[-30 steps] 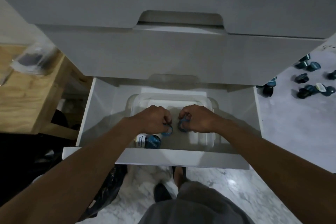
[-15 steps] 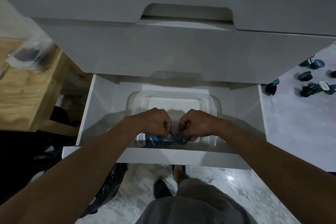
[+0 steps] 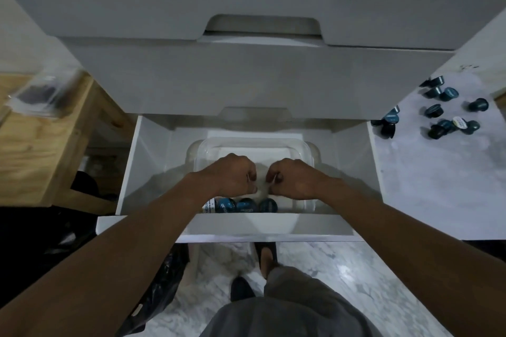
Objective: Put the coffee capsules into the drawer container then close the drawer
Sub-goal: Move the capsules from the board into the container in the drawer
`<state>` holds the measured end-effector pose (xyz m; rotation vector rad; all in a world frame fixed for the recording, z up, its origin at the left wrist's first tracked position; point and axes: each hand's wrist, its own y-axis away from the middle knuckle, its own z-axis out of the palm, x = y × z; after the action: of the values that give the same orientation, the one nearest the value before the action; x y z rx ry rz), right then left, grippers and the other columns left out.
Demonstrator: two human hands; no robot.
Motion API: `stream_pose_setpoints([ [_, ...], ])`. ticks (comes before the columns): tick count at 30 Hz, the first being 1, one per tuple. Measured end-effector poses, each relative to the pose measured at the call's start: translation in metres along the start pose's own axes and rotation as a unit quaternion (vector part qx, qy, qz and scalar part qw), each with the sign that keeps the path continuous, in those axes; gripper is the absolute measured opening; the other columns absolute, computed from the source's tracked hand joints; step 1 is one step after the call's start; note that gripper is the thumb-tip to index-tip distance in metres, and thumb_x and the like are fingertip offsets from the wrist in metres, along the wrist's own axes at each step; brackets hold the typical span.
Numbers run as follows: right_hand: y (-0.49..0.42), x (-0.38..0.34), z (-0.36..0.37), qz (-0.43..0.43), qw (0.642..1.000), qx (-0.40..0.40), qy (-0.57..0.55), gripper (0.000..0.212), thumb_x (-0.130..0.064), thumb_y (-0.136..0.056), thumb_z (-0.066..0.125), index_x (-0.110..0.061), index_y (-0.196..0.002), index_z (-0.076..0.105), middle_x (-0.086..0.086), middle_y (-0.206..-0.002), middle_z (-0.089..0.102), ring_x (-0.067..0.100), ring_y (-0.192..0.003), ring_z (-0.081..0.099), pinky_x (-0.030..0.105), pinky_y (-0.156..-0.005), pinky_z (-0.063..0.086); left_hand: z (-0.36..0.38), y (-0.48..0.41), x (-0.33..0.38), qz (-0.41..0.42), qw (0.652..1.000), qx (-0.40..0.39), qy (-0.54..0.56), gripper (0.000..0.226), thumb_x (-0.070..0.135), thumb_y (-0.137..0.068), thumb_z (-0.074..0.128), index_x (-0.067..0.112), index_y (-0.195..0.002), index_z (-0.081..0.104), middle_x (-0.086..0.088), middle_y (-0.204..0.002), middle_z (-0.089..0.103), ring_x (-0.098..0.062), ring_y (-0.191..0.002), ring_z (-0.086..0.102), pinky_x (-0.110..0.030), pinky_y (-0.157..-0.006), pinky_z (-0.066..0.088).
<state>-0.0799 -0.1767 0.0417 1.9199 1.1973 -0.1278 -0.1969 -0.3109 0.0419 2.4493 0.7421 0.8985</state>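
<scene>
Left hand (image 3: 232, 175): knuckles up, fingers curled under, nothing visible in its hold. Right hand (image 3: 294, 179): same pose, just beside the left, a narrow gap between. Both forearms reach in from the near edge, and the hands hang over the clear plastic container (image 3: 306, 150) in the open white drawer (image 3: 131, 172). Coffee capsules (image 3: 247, 205): four, dark blue, one white-labelled, in a row at the container's near wall. Loose capsules (image 3: 443, 117): scattered group on the marble surface (image 3: 438, 186), right.

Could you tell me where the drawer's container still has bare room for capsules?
The container is bare across its far half and in its near right corner. Its near left edge is crowded: four capsules in a row.
</scene>
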Motion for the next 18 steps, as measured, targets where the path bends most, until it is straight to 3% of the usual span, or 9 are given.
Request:
stream_pose_setpoints([
  [2,0.011,-0.001,-0.003,0.003,0.996,0.084,0.012,0.025,-0.026,-0.086,0.065,-0.017,-0.109,0.065,0.004,-0.103,0.066,0.017,-0.090,0.059,0.025,-0.080,0.047,-0.001,0.004,0.012,0.002,0.996,0.071,-0.044,0.030,0.034,-0.083,0.066,0.021,-0.110,0.064,-0.005,-0.113,0.063,-0.022,-0.100,0.059,-0.035,-0.086,0.051],
  [5,0.031,-0.002,-0.013,0.003,0.977,0.210,0.030,0.026,-0.023,-0.089,0.060,-0.015,-0.112,0.064,0.005,-0.107,0.067,0.022,-0.100,0.062,0.029,-0.089,0.048,-0.007,0.015,0.038,0.012,0.979,0.175,-0.099,0.031,0.032,-0.088,0.058,0.017,-0.116,0.060,-0.008,-0.116,0.061,-0.027,-0.105,0.058,-0.035,-0.084,0.049],
  [10,0.080,0.014,-0.024,0.034,0.917,0.397,0.023,0.028,-0.024,-0.088,0.058,-0.014,-0.114,0.062,0.008,-0.116,0.064,0.026,-0.103,0.061,0.030,-0.086,0.046,-0.013,0.035,0.096,0.080,0.940,0.298,-0.147,0.031,0.025,-0.091,0.052,0.010,-0.117,0.057,-0.013,-0.116,0.057,-0.033,-0.105,0.057,-0.041,-0.086,0.048],
  [14,0.121,0.048,-0.037,0.088,0.893,0.439,0.035,0.035,-0.024,-0.089,0.057,-0.011,-0.121,0.057,0.012,-0.123,0.057,0.030,-0.112,0.054,0.035,-0.091,0.045,-0.007,0.035,0.139,0.140,0.920,0.332,-0.158,0.030,0.023,-0.091,0.049,0.009,-0.117,0.055,-0.012,-0.116,0.054,-0.032,-0.105,0.055,-0.041,-0.084,0.048],
  [18,0.160,0.093,-0.044,0.141,0.883,0.446,0.033,0.037,-0.023,-0.090,0.054,-0.011,-0.126,0.052,0.014,-0.124,0.054,0.033,-0.113,0.050,0.037,-0.091,0.043,0.010,0.024,0.188,0.192,0.916,0.308,-0.169,0.031,0.020,-0.092,0.048,0.010,-0.121,0.051,-0.011,-0.120,0.053,-0.030,-0.106,0.054,-0.040,-0.086,0.047],
])
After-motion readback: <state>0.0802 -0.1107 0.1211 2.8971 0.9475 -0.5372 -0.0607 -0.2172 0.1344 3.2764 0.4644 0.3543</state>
